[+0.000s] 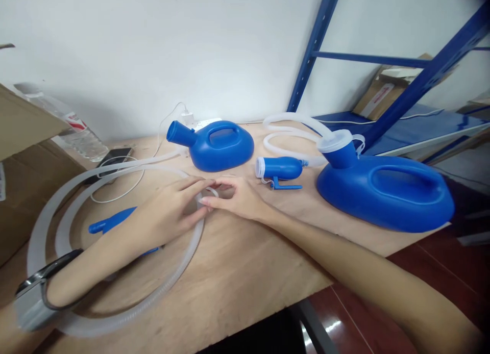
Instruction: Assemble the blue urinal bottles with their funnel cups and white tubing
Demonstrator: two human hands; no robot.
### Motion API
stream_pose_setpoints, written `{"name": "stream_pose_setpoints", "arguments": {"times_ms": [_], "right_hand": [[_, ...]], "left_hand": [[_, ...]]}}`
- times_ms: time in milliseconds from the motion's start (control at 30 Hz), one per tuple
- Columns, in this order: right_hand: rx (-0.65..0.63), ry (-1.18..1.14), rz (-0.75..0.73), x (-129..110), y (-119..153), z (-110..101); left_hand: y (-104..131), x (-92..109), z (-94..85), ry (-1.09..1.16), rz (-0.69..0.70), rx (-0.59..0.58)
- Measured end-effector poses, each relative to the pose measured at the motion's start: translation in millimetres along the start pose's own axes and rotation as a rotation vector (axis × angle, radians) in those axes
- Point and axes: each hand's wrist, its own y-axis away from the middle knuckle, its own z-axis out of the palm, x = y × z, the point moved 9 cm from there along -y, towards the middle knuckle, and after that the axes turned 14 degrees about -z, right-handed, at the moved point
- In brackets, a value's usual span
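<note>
My left hand [172,203] is curled round the translucent hose [193,239] near the table's middle. Beside it, my right hand [235,197] pinches a small white ring-like piece, and the fingertips of both hands meet. The hose loops widely over the left of the table. Under my left forearm lies a blue part [115,220], mostly hidden. Behind my hands stands a blue jug [222,152] with an open, tilted neck. To the right are a small blue bottle-shaped piece [283,168] with a white cap and a larger blue jug [386,196] with a white lid.
Cardboard boxes [26,191] fill the left edge, near a clear water bottle [82,134] and a dark phone [115,160]. A white cable [133,191] curls on the wooden table [245,272]. Blue metal shelving [371,60] rises at the right, beyond a second hose [294,124].
</note>
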Motion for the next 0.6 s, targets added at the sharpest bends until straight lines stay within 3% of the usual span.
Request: {"name": "stream_pose_setpoints", "arguments": {"times_ms": [167, 433, 500, 600], "right_hand": [[0.091, -0.046, 0.094, 9, 4, -5], [0.052, -0.091, 0.002, 2, 2, 7], [0.024, -0.106, -0.026, -1, 2, 9], [0.031, 0.020, -0.071, -5, -4, -2]], "left_hand": [[-10, -9, 1.4, 0.091, -0.046, -0.085], [-23, -28, 5.2, 0.073, -0.045, -0.058], [-29, -38, -2.1, 0.067, -0.060, -0.031], [-41, -57, -27.8, 0.038, -0.093, 0.094]]}}
